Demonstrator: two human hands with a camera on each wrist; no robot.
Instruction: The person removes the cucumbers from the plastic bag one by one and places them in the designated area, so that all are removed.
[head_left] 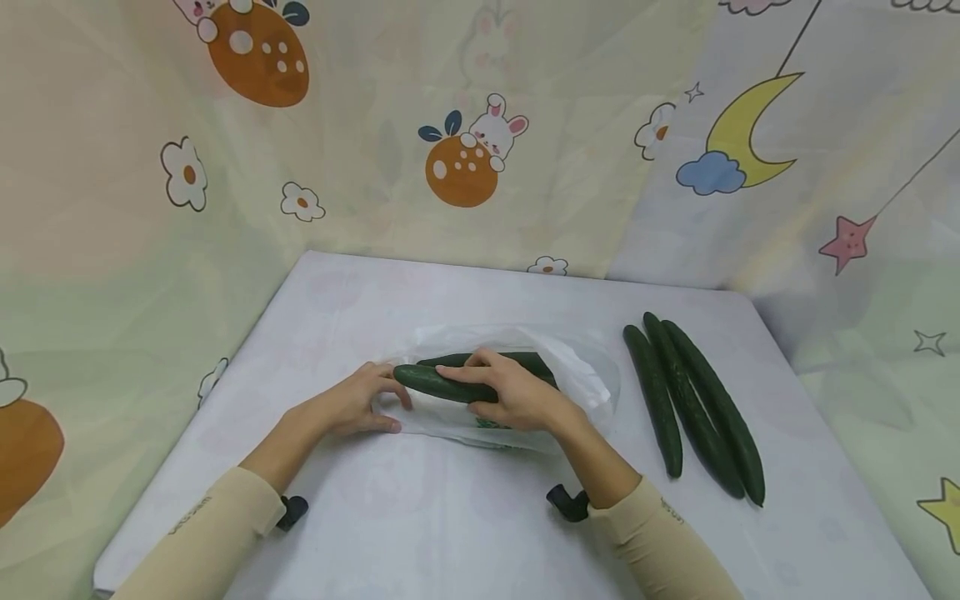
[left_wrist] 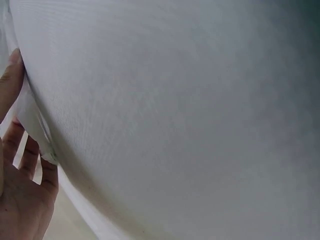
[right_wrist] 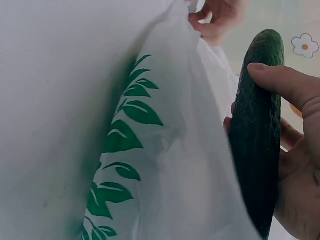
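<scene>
My right hand (head_left: 521,392) grips a dark green cucumber (head_left: 431,382), thumb on the near side and fingers over the top. That cucumber lies level at the mouth of a white plastic bag (head_left: 581,371); in the right wrist view, green leaves are printed on the bag (right_wrist: 175,165). Behind it, another cucumber (head_left: 531,360) rests inside the bag, partly covered by my right hand. At the bag's left end my left hand (head_left: 356,404) holds the rim between thumb and fingers, also seen in the left wrist view, where the hand (left_wrist: 25,200) is partly cut off.
Three more cucumbers (head_left: 678,400) lie side by side on the right of the white table (head_left: 450,517). Printed cloth (head_left: 360,150) hangs behind and beside the table. A black wrist device (head_left: 567,502) is near the right cuff, another (head_left: 292,512) near the left.
</scene>
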